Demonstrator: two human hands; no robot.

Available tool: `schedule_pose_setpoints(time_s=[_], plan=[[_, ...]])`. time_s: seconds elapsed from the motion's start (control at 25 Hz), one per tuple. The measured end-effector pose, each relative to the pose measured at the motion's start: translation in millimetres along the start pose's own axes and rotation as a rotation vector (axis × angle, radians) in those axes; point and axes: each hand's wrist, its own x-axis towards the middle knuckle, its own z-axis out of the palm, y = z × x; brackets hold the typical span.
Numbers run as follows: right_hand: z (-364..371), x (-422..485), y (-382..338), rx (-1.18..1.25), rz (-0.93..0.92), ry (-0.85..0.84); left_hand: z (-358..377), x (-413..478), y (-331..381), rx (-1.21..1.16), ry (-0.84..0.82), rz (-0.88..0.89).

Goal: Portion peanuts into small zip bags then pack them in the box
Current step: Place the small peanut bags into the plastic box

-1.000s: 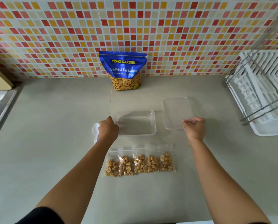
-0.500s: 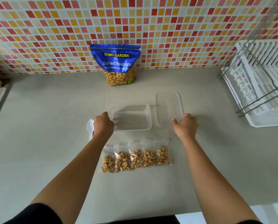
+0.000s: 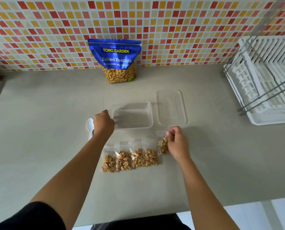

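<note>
four small zip bags (image 3: 123, 161) are lying nearest the person in a neat row on the grey surface (image 3: 39, 146), touching side by side, each with a clump of peanuts settling at its bottom. one more, the fifth bag (image 3: 162, 145), is sitting at the row's right end, where the right grip (image 3: 177, 143) is pinching it near its top with curled fingers; whether it is lifting clear of the surface cannot be told. that is making five filled bags in all.

each bag is looking light and floppy, slick thin film with loose nuts shifting inside. taking it by the empty strip under the zip is seeming safest, while squeezing low down is risking crushed peanuts or a popped seal.

just beyond the row, the left grip (image 3: 103, 124) is clenching at the left rim of the one clear box (image 3: 133, 116), apparently grasping it to steady it. the box is standing empty and is looking thin, light and apt to slide, so holding its rim is making sense. one white spoon (image 3: 89, 125) is lying just left of that grip. one clear lid (image 3: 171, 107) is lying flat just right of the box. further back, one blue peanut pouch (image 3: 116, 61) is standing upright against the tiled wall, and one white dish rack (image 3: 262, 83) is sitting far right.
</note>
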Motion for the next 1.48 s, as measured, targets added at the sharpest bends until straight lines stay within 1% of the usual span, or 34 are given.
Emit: schedule_pose_setpoints(time_s=[0.08, 0.12, 0.2, 0.24, 0.4, 0.44, 0.52, 0.6, 0.68, 0.76, 0.8, 0.88, 0.96, 1.04, 1.08, 1.16, 1.24, 1.32, 1.36, 1.4, 1.44, 1.48], plan=[[-7, -4, -9, 0.211, -0.069, 0.116, 0, -1, 0, 0.002, 0.002, 0.009], [-10, -3, -17, 0.3, -0.11, 0.146, 0, -2, -1, -0.005, 0.003, 0.009], [-13, 8, -38, 0.366, -0.203, 0.153, 0, -1, -2, -0.022, 0.004, 0.011], [-12, 16, -50, 0.34, -0.254, 0.127, 0, -1, -2, -0.026, 0.003, 0.013], [7, 47, -91, 0.138, -0.42, -0.062, -1, -1, -2, -0.03, -0.009, 0.011], [14, 53, -97, 0.092, -0.423, -0.127, -1, -1, -3, -0.028, -0.009, 0.008], [26, 61, -104, -0.04, -0.365, -0.302, -2, -1, -4, -0.023, -0.013, -0.002], [34, 67, -104, -0.237, -0.315, -0.439, -2, -2, -4, -0.015, -0.017, -0.006], [39, 69, -103, -0.452, -0.375, -0.439, -3, -2, -2, -0.01, -0.022, -0.005], [42, 67, -106, -0.611, -0.488, -0.351, -5, -3, -1, -0.021, -0.02, -0.006], [42, 65, -109, -0.653, -0.543, -0.305, -5, -4, -1, -0.025, -0.016, -0.008], [42, 62, -110, -0.678, -0.629, -0.279, -6, -6, 0, -0.023, -0.011, -0.007], [40, 60, -107, -0.75, -0.647, -0.306, -6, -5, 0, -0.02, -0.012, -0.004], [39, 59, -104, -0.87, -0.609, -0.323, -6, -4, -1, -0.01, -0.021, -0.002], [39, 59, -102, -0.891, -0.598, -0.325, -6, -4, -1, -0.004, -0.029, -0.004], [35, 59, -103, -0.827, -0.616, -0.316, -7, -6, 0, -0.032, -0.034, -0.013], [25, 56, -102, -0.655, -0.637, -0.225, -11, -11, 1, -0.074, -0.005, 0.001], [9, 43, -92, -0.413, -0.59, -0.106, -16, -22, -3, -0.142, 0.113, 0.044], [1, 33, -83, -0.305, -0.545, -0.064, -16, -33, -5, -0.217, 0.182, 0.092], [-5, 20, -72, -0.231, -0.495, -0.038, -13, -46, -8, -0.277, 0.216, 0.154], [-8, 6, -59, -0.198, -0.437, -0.035, -7, -61, -10, -0.291, 0.187, 0.197], [-8, -7, -47, -0.199, -0.37, -0.055, 2, -76, -12, -0.269, 0.106, 0.211]])
